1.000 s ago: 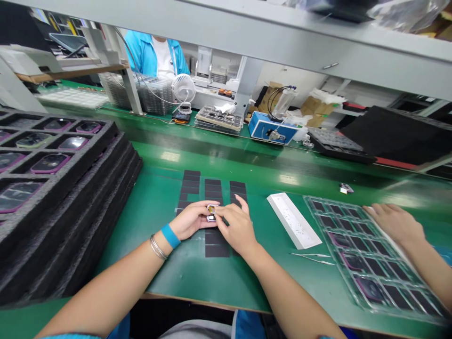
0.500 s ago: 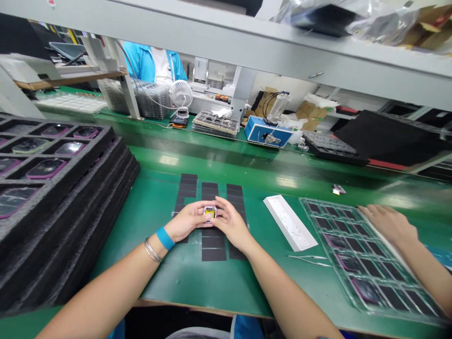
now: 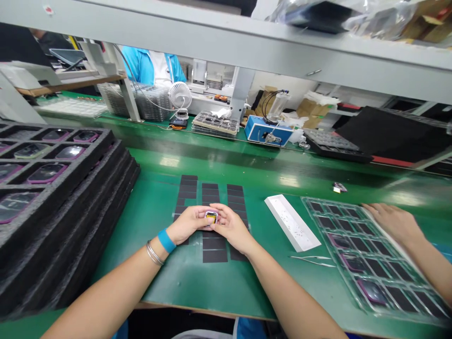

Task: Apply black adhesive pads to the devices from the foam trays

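**Cupping a small part between both hands**

My left hand (image 3: 189, 225) and right hand (image 3: 231, 227) are cupping a small silver-framed part (image 3: 211, 217) with a yellow centre, over black strips (image 3: 214, 255) on the green bench (image 3: 169, 282). A co-worker's hand (image 3: 391, 222) is resting on a clear tray (image 3: 335, 199) to my right.

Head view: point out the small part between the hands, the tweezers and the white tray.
Small yellow-and-silver part (image 3: 211, 217): head view, on its yellow centre.
Tweezers (image 3: 312, 260): head view, on the middle of the shanks.
White tray (image 3: 292, 222): head view, on its top face.
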A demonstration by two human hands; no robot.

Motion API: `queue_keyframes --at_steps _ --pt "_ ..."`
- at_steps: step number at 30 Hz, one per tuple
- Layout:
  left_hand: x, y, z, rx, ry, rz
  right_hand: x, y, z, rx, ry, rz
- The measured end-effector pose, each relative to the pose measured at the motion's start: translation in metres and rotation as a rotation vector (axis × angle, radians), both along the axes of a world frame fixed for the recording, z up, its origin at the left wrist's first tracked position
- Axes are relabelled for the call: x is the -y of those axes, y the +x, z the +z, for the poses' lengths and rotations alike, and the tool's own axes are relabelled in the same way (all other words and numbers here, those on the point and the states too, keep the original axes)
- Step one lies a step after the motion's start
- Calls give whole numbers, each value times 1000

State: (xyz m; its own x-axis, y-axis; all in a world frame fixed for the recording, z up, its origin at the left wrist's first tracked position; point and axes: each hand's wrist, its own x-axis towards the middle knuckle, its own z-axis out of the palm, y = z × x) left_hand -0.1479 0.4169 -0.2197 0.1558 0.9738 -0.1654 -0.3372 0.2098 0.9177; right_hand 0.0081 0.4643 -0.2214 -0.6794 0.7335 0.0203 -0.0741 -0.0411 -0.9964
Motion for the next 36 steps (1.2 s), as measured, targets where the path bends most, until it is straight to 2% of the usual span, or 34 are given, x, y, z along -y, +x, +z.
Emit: queue_keyframes --at_steps 5,15,30,36 --pt "1 1 -2 -15 -24 -4 0 -1 -2 -5 -29 35" --pt "1 3 -1 -6 -52 31 4 -5 -6 54 56 -55" --pt "0 4 -3 -24 -70 41 0 -7 -16 15 6 -47" --pt "-1 1 -2 -14 -90 18 -2 -5 -9 -12 -79 -16"
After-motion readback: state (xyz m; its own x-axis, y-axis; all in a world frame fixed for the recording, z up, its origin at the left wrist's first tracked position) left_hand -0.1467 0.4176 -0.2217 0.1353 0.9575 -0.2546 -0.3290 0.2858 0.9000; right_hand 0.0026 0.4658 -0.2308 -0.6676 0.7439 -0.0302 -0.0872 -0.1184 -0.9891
